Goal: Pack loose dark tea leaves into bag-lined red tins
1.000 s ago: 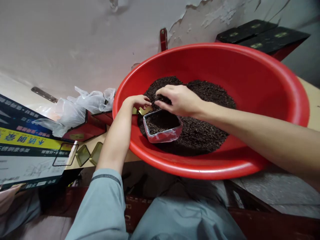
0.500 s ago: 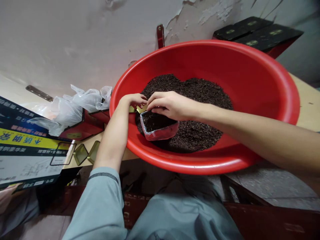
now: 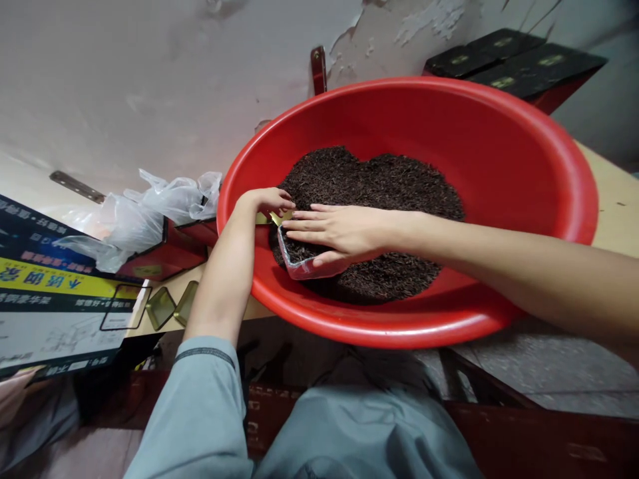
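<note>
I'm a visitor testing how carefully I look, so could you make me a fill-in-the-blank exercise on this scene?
1. The large basin is coloured ____.
2. The right hand is spread palm ____ over the small container.
3. For the person, the plastic bags are on the basin's ____ side.
4. The boxes behind the basin have ____ tops.

Missing words: red; down; left; black.

a plastic-lined box [image 3: 301, 271] holding dark shreds [image 3: 298, 252] sits amid a dark heap [image 3: 409, 183]

From my remote feed I log: wall [image 3: 164, 86], pale, peeling towards upper right, brightest at far left. I also list: table [image 3: 614, 199], light-topped; floor [image 3: 569, 379], grey.
</note>
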### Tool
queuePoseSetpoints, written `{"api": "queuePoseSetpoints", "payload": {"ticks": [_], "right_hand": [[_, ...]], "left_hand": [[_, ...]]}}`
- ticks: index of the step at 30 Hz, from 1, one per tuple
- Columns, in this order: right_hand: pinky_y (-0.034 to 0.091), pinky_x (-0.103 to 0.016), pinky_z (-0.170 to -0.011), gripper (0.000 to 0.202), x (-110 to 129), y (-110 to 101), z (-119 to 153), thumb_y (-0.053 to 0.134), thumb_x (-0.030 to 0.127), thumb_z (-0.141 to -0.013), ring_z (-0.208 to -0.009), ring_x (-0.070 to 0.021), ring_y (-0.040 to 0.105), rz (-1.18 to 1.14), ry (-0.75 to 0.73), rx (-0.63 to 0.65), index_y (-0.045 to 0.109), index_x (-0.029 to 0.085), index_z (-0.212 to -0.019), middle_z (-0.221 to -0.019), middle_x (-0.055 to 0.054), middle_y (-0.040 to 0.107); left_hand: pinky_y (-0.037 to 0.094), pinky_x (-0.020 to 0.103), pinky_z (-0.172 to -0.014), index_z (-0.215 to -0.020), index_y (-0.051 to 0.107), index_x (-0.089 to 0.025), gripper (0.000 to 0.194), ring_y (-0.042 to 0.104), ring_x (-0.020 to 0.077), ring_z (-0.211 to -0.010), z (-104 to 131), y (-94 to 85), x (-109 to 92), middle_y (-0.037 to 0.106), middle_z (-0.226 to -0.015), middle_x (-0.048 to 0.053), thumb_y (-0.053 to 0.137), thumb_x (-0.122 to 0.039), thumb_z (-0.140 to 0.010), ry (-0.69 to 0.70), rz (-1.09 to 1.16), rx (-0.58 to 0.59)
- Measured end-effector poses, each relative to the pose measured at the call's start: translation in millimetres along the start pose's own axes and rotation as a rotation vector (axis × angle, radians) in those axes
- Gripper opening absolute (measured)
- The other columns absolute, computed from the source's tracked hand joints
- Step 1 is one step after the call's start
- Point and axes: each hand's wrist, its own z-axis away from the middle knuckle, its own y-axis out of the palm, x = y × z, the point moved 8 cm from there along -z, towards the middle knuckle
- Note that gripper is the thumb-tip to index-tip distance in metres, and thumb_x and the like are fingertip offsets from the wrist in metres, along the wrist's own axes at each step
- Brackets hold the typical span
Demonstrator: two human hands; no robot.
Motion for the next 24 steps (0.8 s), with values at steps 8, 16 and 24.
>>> {"api": "queuePoseSetpoints", "payload": {"ticks": [8,16,24], "right_hand": [[0.019,-0.055,-0.133,0.083,14.1,1.1,0.0,0.046,0.062,-0.106,-0.164,-0.0378,0.019,-0.031,0.066,0.051,0.040,0.002,-0.163,-0.172,-0.024,0.030],[0.003,-0.069,-0.131,0.055,-36.2,-54.7,9.5,0.027,0.046,-0.114,-0.166,-0.0328,0.013,-0.182,0.332,-0.016,0.067,0.025,-0.146,-0.162,-0.004,0.054],[0.035,-0.052,-0.123,0.066,-152.5,22.2,131.4,0.048,0.048,-0.109,-0.154,-0.0412,0.040,-0.071,1.504,0.355,0.044,0.011,-0.164,-0.169,-0.027,0.037]], "left_hand": [[0.060,0.026,-0.087,-0.162,0.040,-0.013,0.065,0.067,0.0268,-0.132,-4.0,3.0,1.2,0.058,-0.157,0.017,0.057,-0.031,-0.102,-0.008,0.068,0.016],[0.060,0.024,-0.088,-0.157,0.048,-0.022,0.062,0.070,0.0247,-0.128,0.3,0.5,3.3,0.060,-0.157,0.013,0.063,-0.033,-0.098,0.019,0.096,0.013],[0.062,0.032,-0.090,-0.161,0.041,-0.015,0.063,0.068,0.0281,-0.131,-2.0,5.8,4.1,0.059,-0.156,0.018,0.057,-0.034,-0.104,-0.012,0.132,0.030]]}}
